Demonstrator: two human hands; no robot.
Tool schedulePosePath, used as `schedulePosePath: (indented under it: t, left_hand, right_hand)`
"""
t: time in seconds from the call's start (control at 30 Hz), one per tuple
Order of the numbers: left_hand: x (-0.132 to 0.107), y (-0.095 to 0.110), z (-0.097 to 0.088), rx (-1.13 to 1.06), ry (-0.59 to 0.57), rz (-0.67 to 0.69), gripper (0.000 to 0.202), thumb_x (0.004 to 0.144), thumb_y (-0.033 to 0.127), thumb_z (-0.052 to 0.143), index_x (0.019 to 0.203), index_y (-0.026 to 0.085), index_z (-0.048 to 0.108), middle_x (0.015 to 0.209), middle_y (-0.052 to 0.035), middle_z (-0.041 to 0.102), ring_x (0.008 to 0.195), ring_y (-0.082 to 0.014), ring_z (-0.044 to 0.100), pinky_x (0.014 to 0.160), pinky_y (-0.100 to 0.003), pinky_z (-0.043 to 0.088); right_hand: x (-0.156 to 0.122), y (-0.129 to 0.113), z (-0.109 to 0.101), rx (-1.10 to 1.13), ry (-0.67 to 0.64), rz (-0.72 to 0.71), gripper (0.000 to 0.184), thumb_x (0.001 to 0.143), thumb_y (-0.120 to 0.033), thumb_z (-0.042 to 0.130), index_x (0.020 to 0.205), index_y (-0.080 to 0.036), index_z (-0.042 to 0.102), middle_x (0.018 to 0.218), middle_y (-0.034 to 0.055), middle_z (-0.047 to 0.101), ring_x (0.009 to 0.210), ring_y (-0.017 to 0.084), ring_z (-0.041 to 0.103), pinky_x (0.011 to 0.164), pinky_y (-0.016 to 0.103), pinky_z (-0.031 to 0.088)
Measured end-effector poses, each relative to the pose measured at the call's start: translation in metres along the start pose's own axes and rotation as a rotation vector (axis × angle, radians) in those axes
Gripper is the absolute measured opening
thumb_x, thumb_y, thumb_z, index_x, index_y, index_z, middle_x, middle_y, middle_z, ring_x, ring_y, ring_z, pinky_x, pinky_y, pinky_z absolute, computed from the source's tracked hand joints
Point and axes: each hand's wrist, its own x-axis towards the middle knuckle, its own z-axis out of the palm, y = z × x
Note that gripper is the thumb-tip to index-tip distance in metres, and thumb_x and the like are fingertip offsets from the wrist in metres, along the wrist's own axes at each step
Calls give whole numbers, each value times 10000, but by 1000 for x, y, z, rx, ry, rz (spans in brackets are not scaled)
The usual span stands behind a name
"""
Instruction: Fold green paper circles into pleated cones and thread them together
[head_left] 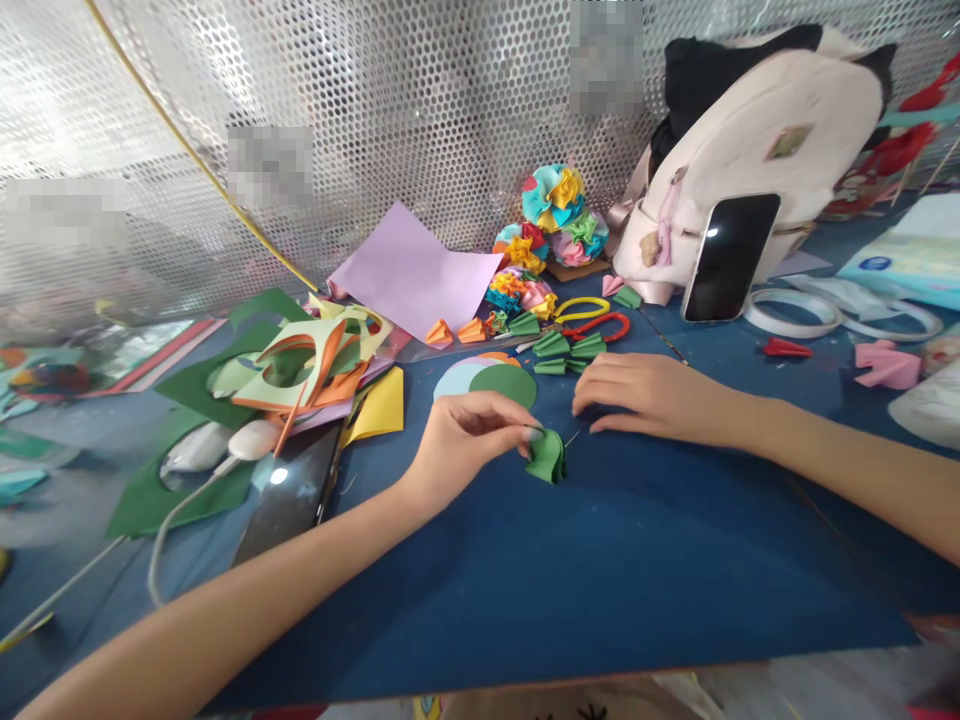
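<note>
My left hand (472, 435) pinches a green folded paper piece (549, 458) between thumb and fingertips, just above the blue table. The piece is gathered into wavy pleats, and a thin needle-like point (572, 438) sticks out from its right side. To the right, my right hand (637, 393) is palm down with thumb and fingers apart and nothing visible in it, a little away from the needle tip. Behind the hands lie round paper discs (504, 385), a green one uppermost. Several pleated green pieces (553, 345) rest beyond my right fingertips.
Scissors with red and yellow handles (600, 322), orange pleated pieces (471, 331) and paper flower balls (553, 197) sit farther back. Cut paper scraps (292, 365) and a dark phone (292, 490) lie left. At right, another phone (731, 258) leans against a backpack (780, 130), near tape rolls (793, 313).
</note>
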Motion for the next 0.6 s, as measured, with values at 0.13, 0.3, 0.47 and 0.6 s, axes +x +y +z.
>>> schedulePosePath:
  t: [0.13, 0.3, 0.47, 0.6]
  left_hand:
    - [0, 0, -3, 254, 55, 32, 64, 741, 176, 752, 745, 114, 743, 654, -41, 711, 573, -120, 633, 582, -237, 545]
    - [0, 0, -5, 564, 102, 136, 77, 770, 123, 698, 769, 159, 766, 755, -36, 746, 668, -129, 622, 590, -236, 468]
    - [1, -1, -5, 602, 51, 179, 108, 784, 108, 675, 778, 176, 760, 790, -26, 742, 717, -137, 634, 599, -244, 440]
    - [0, -1, -2, 630, 35, 162, 107, 778, 122, 674, 767, 186, 760, 758, -14, 735, 681, -132, 617, 587, -247, 429]
  right_hand:
    - [-1, 10, -4, -25, -74, 13, 215, 997, -336, 444, 925, -199, 594, 898, 32, 626, 833, 166, 549, 743, 301, 429]
    - [-1, 1, -6, -214, 0, -16, 241, 1011, -309, 406, 880, -197, 575, 844, 26, 618, 796, 167, 539, 710, 306, 410]
    - [0, -10, -8, -186, 162, 26, 180, 1003, -267, 427, 969, -189, 586, 877, 44, 654, 791, 171, 582, 718, 307, 434]
    - [3, -26, 1, -240, 164, -63, 165, 988, -221, 446, 936, -171, 594, 826, 42, 642, 753, 176, 569, 710, 315, 440]
